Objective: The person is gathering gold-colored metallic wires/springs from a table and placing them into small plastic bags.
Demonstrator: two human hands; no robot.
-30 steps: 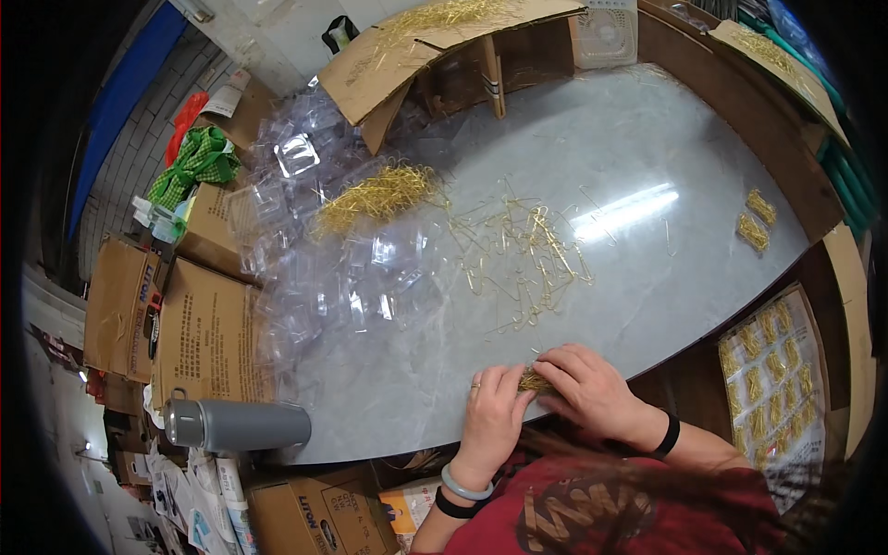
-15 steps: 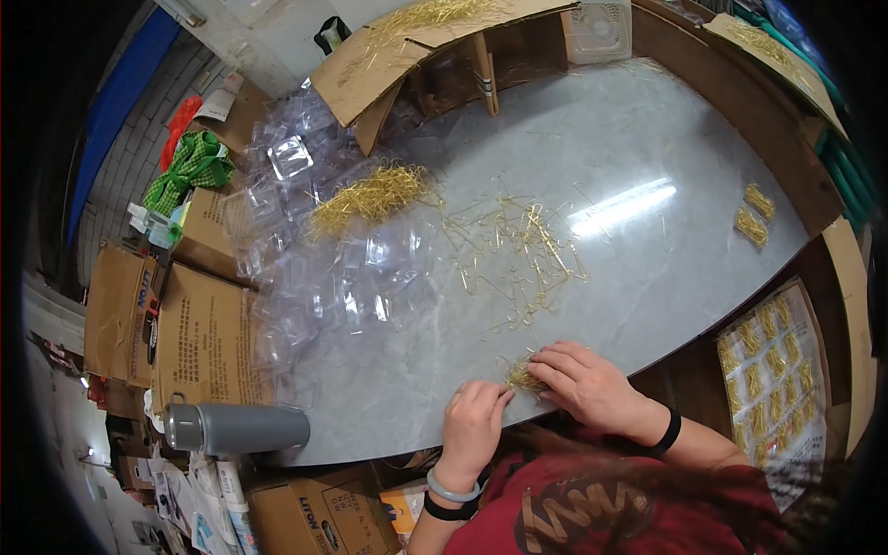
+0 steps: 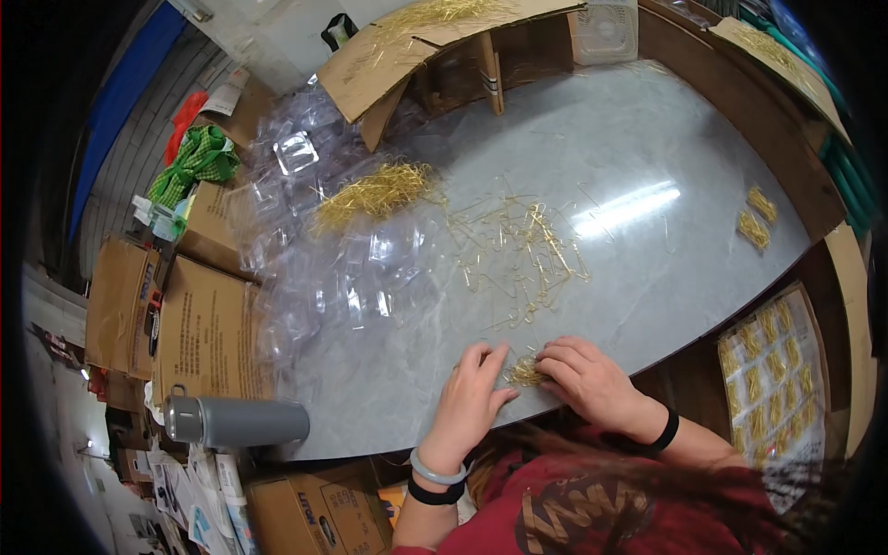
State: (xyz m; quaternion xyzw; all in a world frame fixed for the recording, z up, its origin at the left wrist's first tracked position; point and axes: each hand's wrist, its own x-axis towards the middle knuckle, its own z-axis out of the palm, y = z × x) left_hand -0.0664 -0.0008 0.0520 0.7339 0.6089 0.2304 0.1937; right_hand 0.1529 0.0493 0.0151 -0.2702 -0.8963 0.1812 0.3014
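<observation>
At the table's near edge lies a small bundle of gold wire hooks [image 3: 524, 373]. The curled fingers of my right hand [image 3: 588, 381] hold its right side and hide part of it. My left hand [image 3: 469, 400] is just left of the bundle, thumb and fingers apart, with nothing in it. Beyond my hands, loose gold hooks [image 3: 535, 245] are scattered over the grey tabletop [image 3: 638, 287]. Farther left, a thick heap of gold hooks [image 3: 375, 196] rests on a pile of clear plastic blister shells [image 3: 314, 250].
A grey bottle [image 3: 250, 423] stands at the table's left edge beside cardboard boxes [image 3: 208, 338]. Two hook bundles [image 3: 757, 220] lie far right. Below the right edge, a tray [image 3: 772, 379] holds several rows of bundles. A cardboard shelf [image 3: 388, 65] with hooks on top stands at the back.
My left hand has moved up and opened its thumb and fingers beside the bundle. My right hand stays on the bundle. The whole view has shifted slightly.
</observation>
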